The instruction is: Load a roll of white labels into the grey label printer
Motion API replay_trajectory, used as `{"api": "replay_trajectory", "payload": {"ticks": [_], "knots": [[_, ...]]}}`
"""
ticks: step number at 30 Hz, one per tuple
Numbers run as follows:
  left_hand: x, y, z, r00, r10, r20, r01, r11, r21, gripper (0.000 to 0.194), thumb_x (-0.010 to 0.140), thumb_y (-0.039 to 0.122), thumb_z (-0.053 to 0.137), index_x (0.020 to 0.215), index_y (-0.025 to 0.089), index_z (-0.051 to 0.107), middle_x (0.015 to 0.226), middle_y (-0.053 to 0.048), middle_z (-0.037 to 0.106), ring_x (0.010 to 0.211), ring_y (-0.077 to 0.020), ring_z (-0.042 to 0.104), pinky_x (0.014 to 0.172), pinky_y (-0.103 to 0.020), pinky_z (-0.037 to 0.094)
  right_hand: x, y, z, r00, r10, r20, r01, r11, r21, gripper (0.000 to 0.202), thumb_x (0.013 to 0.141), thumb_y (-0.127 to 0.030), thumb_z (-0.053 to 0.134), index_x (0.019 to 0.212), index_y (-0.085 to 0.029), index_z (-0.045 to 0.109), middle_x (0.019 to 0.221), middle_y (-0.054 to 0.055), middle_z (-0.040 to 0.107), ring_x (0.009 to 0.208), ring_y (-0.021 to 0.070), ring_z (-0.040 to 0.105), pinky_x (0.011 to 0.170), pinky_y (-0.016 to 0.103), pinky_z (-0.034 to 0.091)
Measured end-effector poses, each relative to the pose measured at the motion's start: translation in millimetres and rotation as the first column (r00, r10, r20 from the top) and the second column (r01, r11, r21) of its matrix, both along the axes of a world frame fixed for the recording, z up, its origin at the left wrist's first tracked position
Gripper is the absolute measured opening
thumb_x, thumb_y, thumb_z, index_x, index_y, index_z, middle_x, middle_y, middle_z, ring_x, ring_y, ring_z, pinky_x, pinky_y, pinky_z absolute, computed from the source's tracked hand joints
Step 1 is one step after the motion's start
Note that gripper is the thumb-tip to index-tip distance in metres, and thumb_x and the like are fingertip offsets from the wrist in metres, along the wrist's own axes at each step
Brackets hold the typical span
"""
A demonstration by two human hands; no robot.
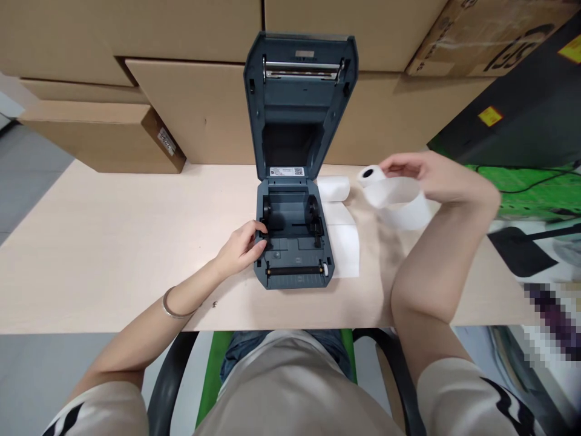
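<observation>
A dark grey label printer [290, 233] stands on the table with its lid [297, 109] raised upright and its roll bay showing. My left hand [242, 247] grips the printer's left side wall, fingertips curled over the edge into the bay. To the right of the printer, my right hand [413, 169] holds a small white paper roll [372, 174] above the table. A loose strip of its paper hangs down in a loop. The right fingertips are partly hidden behind the roll and strip. Nothing sits between the holders in the bay.
Beside the printer lie another white paper roll [333, 188] and a flat white sheet [345, 248]. Cardboard boxes [195, 109] line the back of the pale wooden table [136, 242]. A black stand base [521, 251] and a green surface [540, 191] are at the right.
</observation>
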State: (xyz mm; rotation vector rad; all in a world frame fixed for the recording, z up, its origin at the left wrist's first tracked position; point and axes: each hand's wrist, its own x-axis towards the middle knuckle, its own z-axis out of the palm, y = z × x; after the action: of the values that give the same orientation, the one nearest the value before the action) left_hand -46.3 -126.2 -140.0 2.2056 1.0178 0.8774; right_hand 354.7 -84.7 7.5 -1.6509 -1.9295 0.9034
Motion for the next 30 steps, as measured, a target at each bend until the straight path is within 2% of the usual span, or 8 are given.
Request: {"api": "replay_trajectory", "payload": {"ticks": [4,7,11,15,18,22,24,30], "knots": [[0.5,-0.4,1.5,1.0,0.004,-0.009,-0.004,1.0,-0.018,0.028,0.1,0.049,0.047,0.105,0.023,0.056,0.079,0.001,0.059,0.063,-0.0156,0.051,0.062,-0.03,0.045,-77.7,0.1,-2.2,0.957,0.281,0.07,-0.289,0.948,0.134,0.031,0.073,-0.041,0.076,0.099,-0.023,0.077,0.105,0.004,0.08,0.098,0.0241,0.071,0.09,0.035,0.053],[1.1,-1.1,2.4,1.0,0.005,-0.016,-0.006,0.999,-0.035,0.028,0.099,0.049,0.047,0.104,0.022,0.056,0.079,0.001,0.058,0.062,-0.0156,0.05,0.062,-0.03,0.045,-122.2,4.2,-17.7,0.887,0.347,0.304,-0.408,0.898,0.165,0.02,0.08,-0.034,0.074,0.097,-0.024,0.079,0.105,0.002,0.081,0.098,0.0246,0.072,0.095,0.037,0.05],[1.6,-1.5,2.0,1.0,-0.004,-0.003,0.003,0.999,-0.034,0.027,0.098,0.046,0.048,0.105,0.022,0.056,0.085,-0.001,0.062,0.062,-0.0146,0.05,0.062,-0.03,0.046,-153.3,7.1,-44.5,0.737,0.396,0.548,-0.52,0.85,0.083,0.021,0.088,-0.023,0.069,0.104,-0.019,0.082,0.103,0.005,0.083,0.102,0.0249,0.073,0.123,0.048,0.033],[1.6,-1.4,1.3,1.0,-0.017,0.021,0.017,1.0,-0.012,0.026,0.1,0.045,0.048,0.106,0.021,0.056,0.092,-0.003,0.065,0.062,-0.0137,0.051,0.062,-0.029,0.047,-164.2,9.3,-63.6,0.635,0.4,0.661,-0.563,0.825,0.042,0.029,0.092,-0.019,0.063,0.113,-0.018,0.083,0.104,0.009,0.083,0.111,0.0264,0.072,0.131,0.052,0.02],[1.4,-1.5,1.9,0.999,-0.035,0.013,0.035,0.999,-0.011,0.027,0.102,0.045,0.047,0.109,0.021,0.057,0.095,-0.004,0.067,0.063,-0.0137,0.052,0.063,-0.029,0.048,-165.3,9.5,-69.0,0.632,0.386,0.672,-0.579,0.812,0.078,0.029,0.092,-0.018,0.062,0.113,-0.017,0.083,0.103,0.01,0.082,0.113,0.0276,0.071,0.133,0.055,0.015],[1.0,-1.6,2.4,0.998,-0.067,-0.019,0.068,0.997,0.029,0.034,0.106,0.047,0.041,0.116,0.021,0.06,0.104,-0.008,0.068,0.081,-0.0199,0.063,0.078,-0.034,0.054,-159.8,3.3,-65.0,0.699,0.354,0.621,-0.559,0.812,0.166,0.035,0.089,-0.022,0.065,0.12,-0.011,0.076,0.116,0.017,0.077,0.115,0.0319,0.067,0.118,0.052,0.039],[0.8,-1.4,1.3,0.996,-0.076,-0.04,0.077,0.996,0.032,0.038,0.107,0.049,0.039,0.119,0.021,0.061,0.104,-0.009,0.068,0.09,-0.0232,0.065,0.083,-0.037,0.055,-154.9,-2.0,-58.8,0.726,0.388,0.569,-0.546,0.827,0.133,0.041,0.089,-0.032,0.067,0.122,-0.01,0.074,0.115,0.017,0.077,0.115,0.0342,0.067,0.115,0.053,0.042],[0.5,-0.3,-2.7,0.993,-0.096,-0.067,0.098,0.994,0.039,0.048,0.108,0.053,0.032,0.129,0.022,0.063,0.106,-0.01,0.066,0.093,-0.0253,0.065,0.084,-0.038,0.054,-139.0,-12.8,-31.2,0.749,0.589,0.303,-0.614,0.789,-0.015,0.036,0.095,-0.029,0.051,0.12,-0.019,0.076,0.11,0.006,0.08,0.121,0.0295,0.07,0.136,0.065,0.003]]}}
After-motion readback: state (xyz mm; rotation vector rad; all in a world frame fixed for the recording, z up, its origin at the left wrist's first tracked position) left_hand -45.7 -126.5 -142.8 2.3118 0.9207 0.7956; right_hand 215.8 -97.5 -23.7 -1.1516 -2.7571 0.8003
